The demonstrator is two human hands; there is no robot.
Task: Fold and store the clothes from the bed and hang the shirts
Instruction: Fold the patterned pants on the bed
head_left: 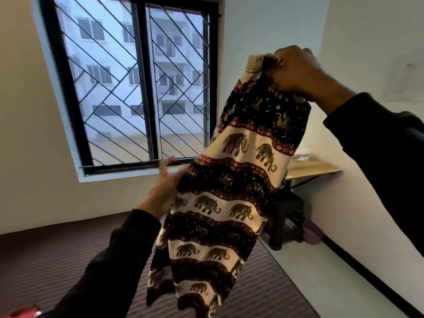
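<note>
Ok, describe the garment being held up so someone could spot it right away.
Right of the barred window, the right hand grips the elephant-print garment by its top. It hangs over the striped bed, banded cream, black and red.

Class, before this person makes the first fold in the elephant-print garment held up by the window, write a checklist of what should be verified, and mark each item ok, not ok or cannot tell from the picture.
1. Top edge secured: the right hand grips the bunched top of the elephant-print garment. Ok.
2. Second hand on the cloth: the left hand lies with straight fingers against the garment's left edge. Ok.
3. Cloth hanging flat: it twists and bunches near the top. Not ok.
4. Lower end free: the hem runs out of view at the bottom. Cannot tell.
5. Surface to fold on: the striped bed cover lies below. Ok.
6. Right side out: cannot tell.
</note>
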